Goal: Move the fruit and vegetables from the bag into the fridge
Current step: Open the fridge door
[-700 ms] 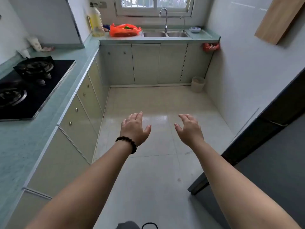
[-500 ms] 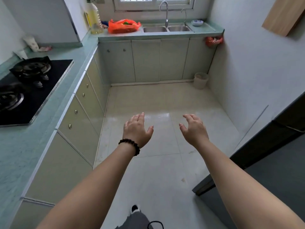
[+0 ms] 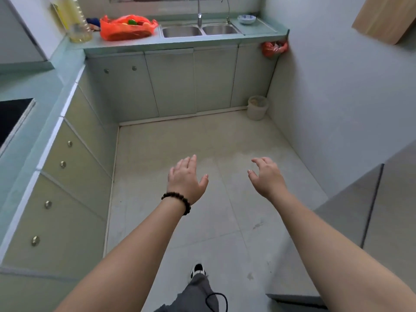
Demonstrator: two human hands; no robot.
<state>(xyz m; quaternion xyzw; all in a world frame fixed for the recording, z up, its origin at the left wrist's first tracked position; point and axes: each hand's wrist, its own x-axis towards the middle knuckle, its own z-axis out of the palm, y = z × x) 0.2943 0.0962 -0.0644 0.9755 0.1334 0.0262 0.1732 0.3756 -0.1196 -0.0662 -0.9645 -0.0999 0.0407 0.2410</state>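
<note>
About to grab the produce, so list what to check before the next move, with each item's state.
1. Left hand free: ok, open and holding nothing.
2. Right hand free: ok, open and holding nothing.
3. Orange plastic bag in reach: not ok, it lies on the far pale green counter beside the steel double sink.
4. Tiled floor path to the counter: ok, bare.
5. Bag contents: cannot tell beyond one green item.
6. Grey fridge door open: cannot tell.
</note>
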